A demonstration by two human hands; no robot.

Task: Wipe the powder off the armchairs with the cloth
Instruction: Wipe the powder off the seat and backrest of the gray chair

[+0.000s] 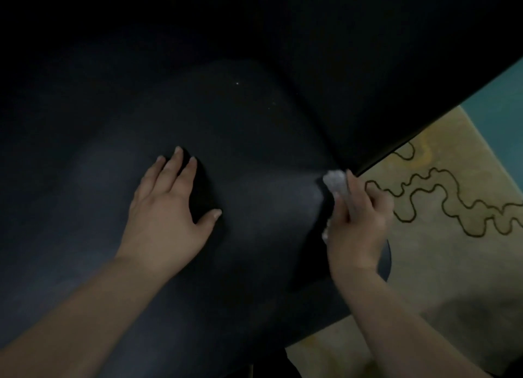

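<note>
Armchair (pixel 254 123) backrest (pixel 368 52) beyond open seat

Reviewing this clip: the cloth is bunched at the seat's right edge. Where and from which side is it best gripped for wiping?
Probably around the bunched middle, from the right and above, as the right hand does now. The cloth is a crumpled wad against the cushion edge, with its top end sticking out past the fingers to meet the surface. The left hand rests flat on the cushion.

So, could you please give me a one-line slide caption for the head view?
Left hand braces the dark armchair seat while right hand wipes its edge with a crumpled white cloth.
</note>
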